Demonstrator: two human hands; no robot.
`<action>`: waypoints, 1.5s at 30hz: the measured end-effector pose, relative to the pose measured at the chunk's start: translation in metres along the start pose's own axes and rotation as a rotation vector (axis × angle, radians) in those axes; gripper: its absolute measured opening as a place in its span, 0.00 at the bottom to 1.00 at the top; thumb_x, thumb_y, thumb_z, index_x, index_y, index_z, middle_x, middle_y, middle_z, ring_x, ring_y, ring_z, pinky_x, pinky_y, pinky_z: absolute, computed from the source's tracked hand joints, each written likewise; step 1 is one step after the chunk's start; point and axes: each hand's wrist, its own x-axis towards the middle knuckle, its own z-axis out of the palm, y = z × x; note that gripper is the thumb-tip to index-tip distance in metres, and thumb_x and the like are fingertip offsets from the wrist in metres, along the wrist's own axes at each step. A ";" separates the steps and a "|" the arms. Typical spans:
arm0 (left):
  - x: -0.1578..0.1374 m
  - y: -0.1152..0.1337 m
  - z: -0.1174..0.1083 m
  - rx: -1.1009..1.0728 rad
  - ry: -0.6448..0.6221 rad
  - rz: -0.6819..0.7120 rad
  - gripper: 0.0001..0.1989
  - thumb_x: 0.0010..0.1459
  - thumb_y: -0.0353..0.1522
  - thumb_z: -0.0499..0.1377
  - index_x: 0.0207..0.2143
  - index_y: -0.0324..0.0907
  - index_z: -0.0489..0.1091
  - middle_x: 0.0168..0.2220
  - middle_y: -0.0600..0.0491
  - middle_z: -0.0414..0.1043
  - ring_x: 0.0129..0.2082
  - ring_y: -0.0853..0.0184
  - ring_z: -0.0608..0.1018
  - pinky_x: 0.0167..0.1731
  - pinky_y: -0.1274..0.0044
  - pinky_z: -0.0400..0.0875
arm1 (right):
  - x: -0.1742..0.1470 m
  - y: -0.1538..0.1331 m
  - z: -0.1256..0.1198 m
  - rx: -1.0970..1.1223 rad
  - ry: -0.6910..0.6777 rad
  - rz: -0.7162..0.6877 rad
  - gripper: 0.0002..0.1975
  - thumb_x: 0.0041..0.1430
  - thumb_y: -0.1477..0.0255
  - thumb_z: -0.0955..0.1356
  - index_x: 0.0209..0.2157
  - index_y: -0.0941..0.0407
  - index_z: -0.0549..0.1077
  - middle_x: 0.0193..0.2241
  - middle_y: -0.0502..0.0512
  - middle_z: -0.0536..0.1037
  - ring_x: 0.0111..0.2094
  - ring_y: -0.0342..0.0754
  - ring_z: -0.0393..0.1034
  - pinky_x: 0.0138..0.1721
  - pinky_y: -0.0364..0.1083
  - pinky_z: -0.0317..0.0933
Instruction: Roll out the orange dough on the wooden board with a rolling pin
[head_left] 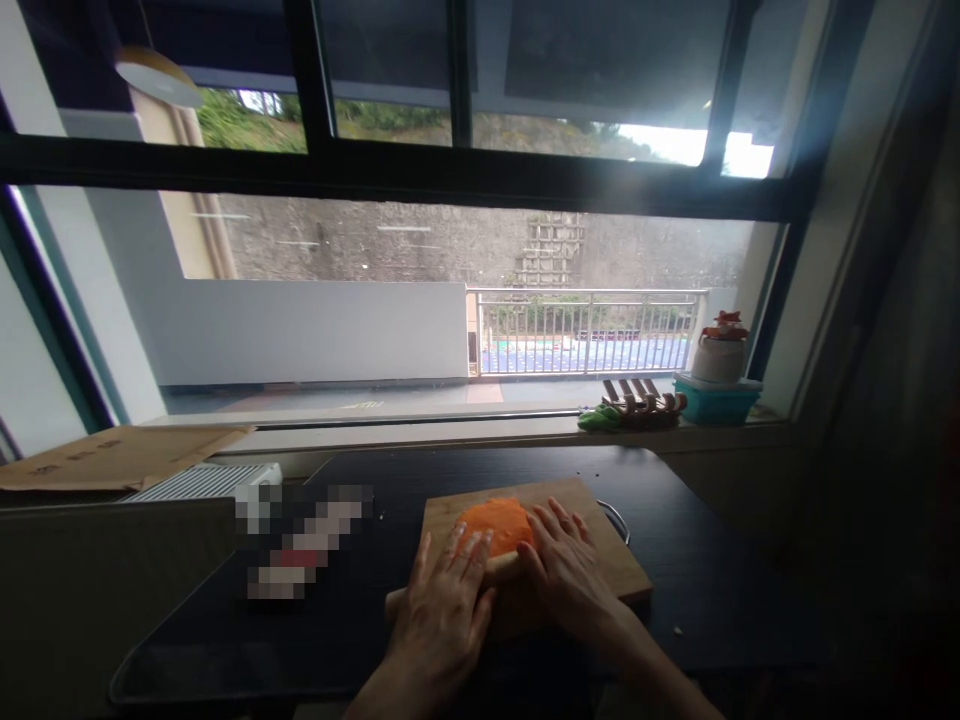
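A flat orange sheet of dough (496,524) lies on a wooden cutting board (622,570) with a metal handle at its right. Across the near edge of the dough runs a light wooden rolling pin (501,570). Flat on the pin's left part rests my left hand (448,600), fingers stretched forward and tips at the dough. My right hand (564,565) lies over the pin's right part, fingers spread, its fingertips above the board beside the dough. Both palms hide much of the pin.
The board sits on a dark table (705,540). A blurred-out item (311,545) lies at its left. Beyond are a window sill (420,432), a teal box (716,400) with a white jar (718,357) on top, and a cardboard piece (112,455) on the left.
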 end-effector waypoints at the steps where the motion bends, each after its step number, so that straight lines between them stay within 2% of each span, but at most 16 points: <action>1: -0.002 -0.001 0.001 0.002 -0.014 0.012 0.28 0.65 0.40 0.44 0.66 0.47 0.51 0.66 0.53 0.53 0.67 0.57 0.53 0.65 0.54 0.37 | -0.002 0.000 0.000 -0.002 0.000 -0.002 0.28 0.68 0.57 0.52 0.63 0.54 0.60 0.65 0.54 0.58 0.67 0.55 0.40 0.65 0.56 0.33; 4: 0.008 -0.008 -0.002 0.030 -0.050 -0.001 0.29 0.65 0.40 0.42 0.66 0.44 0.51 0.67 0.51 0.50 0.68 0.58 0.51 0.65 0.54 0.37 | 0.011 -0.004 -0.004 -0.008 -0.012 0.007 0.29 0.69 0.57 0.51 0.62 0.55 0.62 0.65 0.57 0.57 0.67 0.56 0.39 0.65 0.58 0.33; 8: 0.051 -0.029 -0.010 0.037 -0.076 -0.089 0.29 0.66 0.42 0.39 0.65 0.43 0.55 0.67 0.49 0.52 0.68 0.58 0.50 0.65 0.56 0.39 | 0.064 -0.012 -0.008 -0.012 -0.063 0.027 0.26 0.69 0.58 0.52 0.55 0.54 0.69 0.60 0.60 0.65 0.66 0.57 0.45 0.63 0.60 0.37; 11: 0.086 -0.050 -0.009 0.023 -0.094 -0.190 0.28 0.66 0.41 0.37 0.64 0.44 0.56 0.66 0.49 0.55 0.68 0.58 0.51 0.63 0.53 0.41 | 0.107 -0.016 -0.006 -0.007 -0.085 0.059 0.25 0.68 0.58 0.53 0.53 0.54 0.70 0.58 0.62 0.67 0.65 0.58 0.48 0.61 0.62 0.41; 14: 0.107 -0.065 -0.005 0.022 -0.097 -0.272 0.29 0.65 0.42 0.36 0.64 0.42 0.57 0.65 0.46 0.56 0.67 0.55 0.53 0.61 0.50 0.45 | 0.131 -0.018 -0.003 -0.005 -0.076 0.072 0.26 0.68 0.58 0.52 0.52 0.58 0.71 0.56 0.66 0.68 0.63 0.60 0.50 0.59 0.63 0.44; 17: 0.107 -0.067 -0.002 0.013 -0.104 -0.288 0.30 0.65 0.43 0.35 0.64 0.41 0.56 0.65 0.46 0.56 0.67 0.54 0.53 0.61 0.51 0.47 | 0.126 -0.021 -0.004 -0.010 -0.060 0.041 0.26 0.69 0.59 0.52 0.53 0.57 0.70 0.57 0.64 0.68 0.64 0.58 0.49 0.60 0.61 0.42; 20: 0.091 -0.058 -0.004 -0.001 -0.116 -0.241 0.30 0.65 0.43 0.36 0.64 0.41 0.56 0.65 0.47 0.56 0.67 0.55 0.53 0.62 0.52 0.46 | 0.098 -0.027 -0.003 -0.015 -0.056 -0.065 0.25 0.69 0.58 0.52 0.55 0.53 0.69 0.60 0.58 0.65 0.66 0.55 0.44 0.62 0.57 0.40; 22: 0.078 -0.049 -0.006 -0.006 -0.116 -0.207 0.29 0.65 0.42 0.36 0.64 0.42 0.56 0.65 0.48 0.57 0.67 0.56 0.52 0.62 0.53 0.45 | 0.077 -0.031 0.000 -0.014 -0.040 -0.108 0.25 0.69 0.57 0.52 0.55 0.53 0.69 0.60 0.58 0.65 0.66 0.55 0.45 0.63 0.56 0.40; 25: 0.065 -0.041 -0.008 0.000 -0.099 -0.186 0.29 0.65 0.40 0.37 0.64 0.43 0.57 0.64 0.50 0.59 0.67 0.58 0.53 0.63 0.55 0.44 | 0.060 -0.038 0.005 -0.001 0.011 -0.075 0.24 0.69 0.60 0.52 0.53 0.53 0.70 0.57 0.58 0.68 0.64 0.56 0.50 0.62 0.56 0.41; 29: 0.073 -0.044 -0.007 0.026 -0.037 -0.207 0.28 0.65 0.40 0.37 0.62 0.43 0.60 0.63 0.50 0.62 0.67 0.58 0.54 0.63 0.55 0.43 | 0.074 -0.042 0.006 0.007 0.010 0.000 0.22 0.68 0.62 0.54 0.49 0.53 0.73 0.53 0.58 0.72 0.63 0.54 0.53 0.61 0.54 0.44; 35: 0.115 -0.069 -0.003 0.049 0.048 -0.344 0.27 0.65 0.40 0.37 0.58 0.41 0.63 0.60 0.45 0.66 0.65 0.55 0.58 0.61 0.53 0.47 | 0.129 -0.039 0.003 0.019 -0.063 0.028 0.23 0.68 0.60 0.54 0.49 0.56 0.73 0.53 0.61 0.73 0.61 0.56 0.55 0.57 0.55 0.49; 38: 0.127 -0.078 -0.003 0.046 0.052 -0.408 0.27 0.65 0.40 0.39 0.55 0.38 0.66 0.56 0.41 0.70 0.63 0.52 0.61 0.59 0.52 0.50 | 0.144 -0.036 0.004 0.023 -0.079 0.056 0.24 0.68 0.61 0.53 0.48 0.57 0.73 0.52 0.62 0.73 0.60 0.56 0.58 0.55 0.56 0.52; 41: 0.127 -0.079 -0.002 0.035 0.050 -0.430 0.26 0.65 0.40 0.39 0.55 0.38 0.67 0.56 0.40 0.70 0.62 0.52 0.62 0.59 0.53 0.51 | 0.142 -0.035 0.004 0.028 -0.074 0.099 0.25 0.69 0.61 0.51 0.48 0.56 0.73 0.52 0.62 0.74 0.59 0.56 0.59 0.54 0.56 0.53; 45: 0.109 -0.070 0.001 0.011 0.033 -0.386 0.26 0.65 0.41 0.40 0.58 0.41 0.64 0.58 0.43 0.68 0.62 0.54 0.64 0.58 0.55 0.55 | 0.112 -0.038 0.004 0.025 -0.028 0.136 0.23 0.68 0.61 0.53 0.50 0.55 0.72 0.54 0.61 0.72 0.61 0.57 0.55 0.57 0.57 0.50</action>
